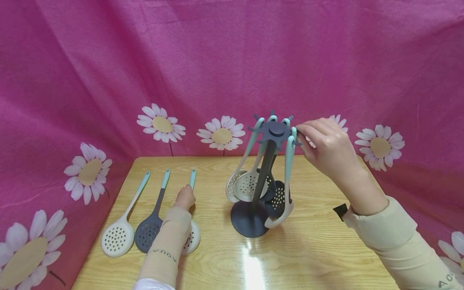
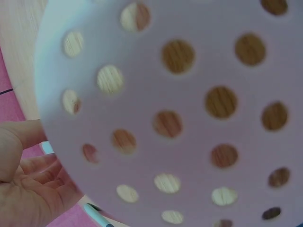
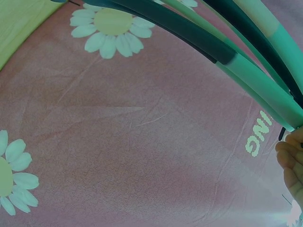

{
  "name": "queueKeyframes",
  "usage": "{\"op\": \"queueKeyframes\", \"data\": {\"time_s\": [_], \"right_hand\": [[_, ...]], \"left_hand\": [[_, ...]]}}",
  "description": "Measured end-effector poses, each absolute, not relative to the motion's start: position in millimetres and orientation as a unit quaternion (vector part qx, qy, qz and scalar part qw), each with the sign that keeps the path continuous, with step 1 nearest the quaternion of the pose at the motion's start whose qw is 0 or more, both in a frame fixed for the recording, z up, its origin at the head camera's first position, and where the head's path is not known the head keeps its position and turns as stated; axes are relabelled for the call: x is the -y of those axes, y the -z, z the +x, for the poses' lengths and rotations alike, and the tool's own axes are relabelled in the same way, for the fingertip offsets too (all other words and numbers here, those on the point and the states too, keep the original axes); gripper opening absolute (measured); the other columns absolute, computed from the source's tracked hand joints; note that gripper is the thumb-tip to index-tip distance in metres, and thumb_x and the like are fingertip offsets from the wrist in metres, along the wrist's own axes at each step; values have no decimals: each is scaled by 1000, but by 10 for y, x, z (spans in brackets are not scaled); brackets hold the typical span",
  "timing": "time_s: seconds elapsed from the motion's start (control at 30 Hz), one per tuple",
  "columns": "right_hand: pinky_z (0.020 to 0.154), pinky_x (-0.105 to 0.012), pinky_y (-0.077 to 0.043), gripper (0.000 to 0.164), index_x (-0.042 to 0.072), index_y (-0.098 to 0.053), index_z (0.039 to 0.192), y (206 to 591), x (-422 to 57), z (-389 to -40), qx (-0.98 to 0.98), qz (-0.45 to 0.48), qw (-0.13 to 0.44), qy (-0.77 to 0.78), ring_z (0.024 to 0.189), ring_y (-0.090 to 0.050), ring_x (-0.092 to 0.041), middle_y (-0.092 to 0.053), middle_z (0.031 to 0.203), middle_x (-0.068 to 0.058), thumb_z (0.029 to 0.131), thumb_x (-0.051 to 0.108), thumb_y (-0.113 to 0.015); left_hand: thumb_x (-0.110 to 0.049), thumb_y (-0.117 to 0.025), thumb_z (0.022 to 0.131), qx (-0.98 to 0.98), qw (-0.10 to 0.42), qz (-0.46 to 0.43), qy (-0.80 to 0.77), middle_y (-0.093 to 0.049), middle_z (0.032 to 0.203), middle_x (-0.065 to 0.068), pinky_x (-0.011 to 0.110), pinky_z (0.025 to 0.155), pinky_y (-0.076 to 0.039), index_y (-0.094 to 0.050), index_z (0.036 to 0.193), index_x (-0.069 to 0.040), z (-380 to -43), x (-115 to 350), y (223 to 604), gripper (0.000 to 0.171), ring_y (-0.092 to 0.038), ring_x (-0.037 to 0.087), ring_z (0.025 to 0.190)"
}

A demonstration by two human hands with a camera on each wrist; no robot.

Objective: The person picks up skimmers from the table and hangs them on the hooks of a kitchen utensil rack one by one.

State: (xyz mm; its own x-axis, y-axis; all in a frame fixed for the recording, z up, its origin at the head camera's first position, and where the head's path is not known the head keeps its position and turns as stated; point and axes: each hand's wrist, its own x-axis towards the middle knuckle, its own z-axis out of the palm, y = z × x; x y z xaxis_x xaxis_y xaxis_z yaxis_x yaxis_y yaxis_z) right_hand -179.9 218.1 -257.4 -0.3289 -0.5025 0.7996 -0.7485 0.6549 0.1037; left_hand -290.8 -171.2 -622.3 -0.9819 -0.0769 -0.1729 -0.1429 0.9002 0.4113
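Note:
My left hand (image 1: 185,197) grips the mint handle of a white skimmer (image 1: 195,238), whose perforated head lies under my forearm and fills much of the left wrist view. Beside it on the left lie a dark grey skimmer (image 1: 145,233) and another white skimmer (image 1: 117,238). At the right of the dark utensil stand (image 1: 250,221), my right hand (image 1: 328,147) pinches the mint handle end of a dark slotted turner (image 1: 278,201) at the stand's top. A white ladle (image 1: 288,177) hangs just in front of it. The right fingertips are partly hidden.
On the stand's left and back hang a pale skimmer (image 1: 247,186) and other mint-handled utensils. A wooden table (image 1: 315,241) carries everything. Pink cloth (image 1: 217,60) with daisies encloses its back and sides. A small black piece (image 1: 340,211) shows near the right sleeve.

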Motion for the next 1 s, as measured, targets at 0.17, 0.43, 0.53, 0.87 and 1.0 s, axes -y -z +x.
{"op": "queueKeyframes", "data": {"time_s": [0.17, 0.43, 0.53, 0.87, 1.0], "right_hand": [[65, -39, -47, 11, -7, -65, 87, 2565, -2182, -1787, 805, 389, 425, -142, 72, -59, -30, -65, 79, -17, 77, -3, -64], [65, -39, -48, 12, -7, -65, 88, 2567, -2186, -1787, 807, 388, 423, -141, 72, -59, -30, -65, 80, -17, 77, -2, -64], [66, -39, -48, 11, -7, -65, 88, 2566, -2184, -1784, 808, 386, 422, -139, 73, -59, -30, -65, 80, -17, 77, -3, -64], [64, -39, -47, 13, -8, -65, 87, 2588, -2183, -1807, 802, 388, 429, -150, 72, -59, -30, -65, 79, -18, 74, -5, -66], [64, -39, -47, 13, -7, -65, 88, 2582, -2190, -1800, 805, 388, 424, -145, 73, -59, -30, -65, 80, -17, 76, -4, -65]], "left_hand": [[1, -60, 80, -964, 102, -81, -231, -57, 95, 26, 43, 74, -49, -48, 110, 9, -3051, 1764, 6440, 34, -59, 37, 85], [9, -56, 79, -957, 120, -102, -244, -56, 96, 29, 45, 81, -47, -48, 106, 14, -2491, 1408, 5352, 28, -57, 41, 91], [8, -55, 80, -959, 113, -92, -244, -55, 96, 29, 44, 82, -47, -47, 106, 14, -2396, 1371, 5237, 28, -57, 40, 92], [8, -53, 82, -955, 106, -69, -268, -53, 107, 30, 45, 90, -43, -40, 123, 13, -2388, 1307, 5181, 43, -54, 39, 103], [8, -53, 81, -951, 96, -61, -289, -50, 114, 32, 46, 93, -41, -35, 130, 12, -2416, 1261, 5112, 52, -51, 41, 109]]}}
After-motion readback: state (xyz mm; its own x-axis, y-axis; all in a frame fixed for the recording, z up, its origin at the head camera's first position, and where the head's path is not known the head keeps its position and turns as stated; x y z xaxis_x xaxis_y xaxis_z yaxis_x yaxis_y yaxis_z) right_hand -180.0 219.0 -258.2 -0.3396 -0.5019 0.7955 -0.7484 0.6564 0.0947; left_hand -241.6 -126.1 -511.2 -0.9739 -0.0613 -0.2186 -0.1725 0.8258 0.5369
